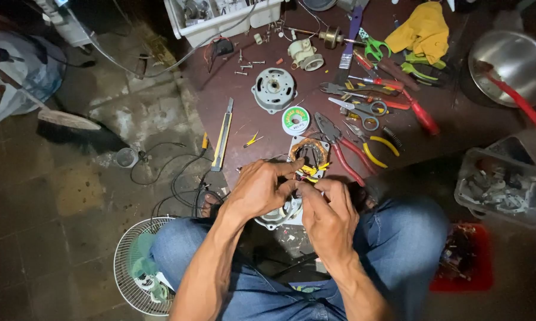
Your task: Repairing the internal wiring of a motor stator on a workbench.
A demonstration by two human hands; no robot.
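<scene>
The fingers [288, 191] of both hands meet over the yellow wires [309, 171] that come out of a motor stator [308, 152], a ring of copper winding. The left hand [258, 189] is curled, its fingertips pinched together at the wires just below the winding. The right hand [328, 211] is also bent closed, its thumb and first fingers pressing at the same point; what exactly it pinches I cannot tell, because the fingers cover it. The stator lies directly in front of the fingertips, touching them at its lower edge. Under the hands sits one grey motor housing [278, 215], partly hidden.

Beyond the stator, on the dark red work surface [220, 89], I count one small spool of solder [295, 120], one round grey motor cover [274, 89], one yellow utility knife [222, 138] to the left, and one pair of red-handled pliers [339, 148] just to the right. Farther right lie one pair of yellow-handled pliers [375, 145] and one pair of scissors [366, 113]. Some small screws [247, 64] are scattered near the top. One yellow cloth [425, 30] lies at the upper right, near one metal bowl [508, 59]. One white fan grille [138, 267] rests on the floor beside the left knee.
</scene>
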